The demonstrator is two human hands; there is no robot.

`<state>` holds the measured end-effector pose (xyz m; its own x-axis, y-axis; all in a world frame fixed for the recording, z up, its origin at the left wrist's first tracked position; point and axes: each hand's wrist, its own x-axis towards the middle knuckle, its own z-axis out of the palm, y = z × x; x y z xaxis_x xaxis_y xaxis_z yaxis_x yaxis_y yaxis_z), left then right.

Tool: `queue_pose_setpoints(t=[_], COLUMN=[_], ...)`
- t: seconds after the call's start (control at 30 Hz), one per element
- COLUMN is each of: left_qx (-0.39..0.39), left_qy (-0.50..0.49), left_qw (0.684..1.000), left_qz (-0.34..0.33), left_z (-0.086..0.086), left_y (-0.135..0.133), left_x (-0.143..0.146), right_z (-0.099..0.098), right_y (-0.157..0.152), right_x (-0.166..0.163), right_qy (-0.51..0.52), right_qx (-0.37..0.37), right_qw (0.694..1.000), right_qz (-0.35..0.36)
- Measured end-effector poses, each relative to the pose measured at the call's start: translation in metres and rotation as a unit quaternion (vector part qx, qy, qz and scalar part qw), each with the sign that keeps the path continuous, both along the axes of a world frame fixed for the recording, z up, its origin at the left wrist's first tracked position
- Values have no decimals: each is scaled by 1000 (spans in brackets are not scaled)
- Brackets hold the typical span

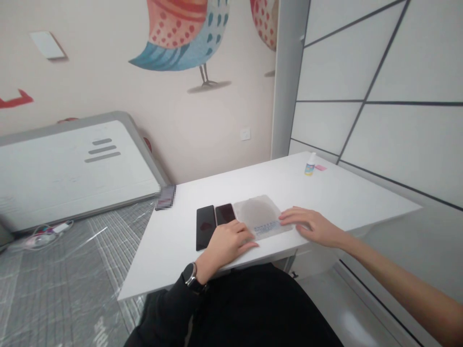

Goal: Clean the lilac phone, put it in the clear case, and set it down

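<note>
A clear plastic packet (258, 214) with a grey round pad inside lies flat on the white table (336, 195). My left hand (227, 243), a watch on its wrist, rests on the table with fingers loosely curled, fingertips touching the packet's near left corner. My right hand (313, 226) lies flat with fingers stretched out, fingertips on the packet's right edge. Two dark phones lie side by side just left of the packet: a longer one (205, 226) and a shorter one (224, 213), which my left hand partly covers.
A small spray bottle (309, 164) and a pink slip (320, 167) stand near the table's far right corner. A blurred phone-like object (165, 197) sits at the far left edge. A white headboard (72, 168) leans on the wall; cables (47, 233) lie on the plastic-covered mattress.
</note>
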<state>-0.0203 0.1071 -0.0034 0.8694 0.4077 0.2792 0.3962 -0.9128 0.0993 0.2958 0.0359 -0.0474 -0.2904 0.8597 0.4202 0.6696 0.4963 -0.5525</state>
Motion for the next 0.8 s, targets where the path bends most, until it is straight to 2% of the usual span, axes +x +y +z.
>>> queue_pose_setpoints(t=[0.1,0.23,0.33,0.53,0.6,0.67,0.73,0.8], left_qx=[-13,-24,-38,-71,-75,-73,-69,-68], left_qy=[5,29,56,78,72,62,58,58], left_qw=[999,996,993,986,985,984,981,969], left_qz=[44,79,100,128,138,151,175,230], left_z=[1,0,-7,-13,-13,-13,-11,-11], left_y=[9,27,32,32,33,37,41,45], left_x=[5,17,19,12,9,3,-8,-23], right_z=[-2,-1,-11,-27,-24,-17,-8,0], right_y=[7,41,62,66,68,77,89,103], right_x=[-1,-13,-22,-21,-8,15,45,76], right_qy=[-12,-36,-59,-46,-15,34,91,141], right_qx=[-6,-26,-46,-32,-5,38,86,116], right_qw=[1000,998,996,993,989,971,934,894], right_qz=[-14,-46,-58,-101,-149,-234,-335,-410])
